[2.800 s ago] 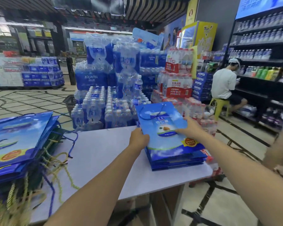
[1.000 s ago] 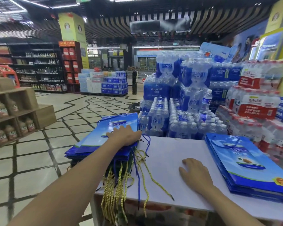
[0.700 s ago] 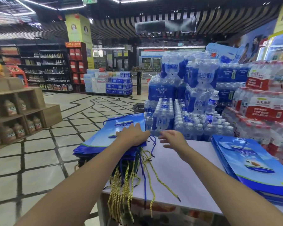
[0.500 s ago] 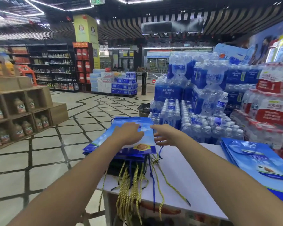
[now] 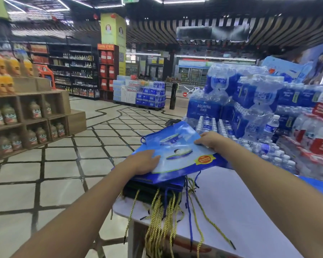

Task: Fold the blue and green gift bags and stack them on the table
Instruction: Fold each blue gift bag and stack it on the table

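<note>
blue gift bag (image 5: 177, 151) atop pile (image 5: 157, 186), left hand (image 5: 142, 162), right hand (image 5: 211, 141) gripping edges

Two hands (left hand (image 5: 144, 162), right hand (image 5: 211, 141)); one blue gift bag (image 5: 175, 146); one bag pile (image 5: 157, 185), bags uncountable; one table (image 5: 241, 211); one loose water bottle (image 5: 272, 124).

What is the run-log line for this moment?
step: taking bag | left hand: grips top blue bag | right hand: grips same bag | bag: tilted above pile at table corner
</note>
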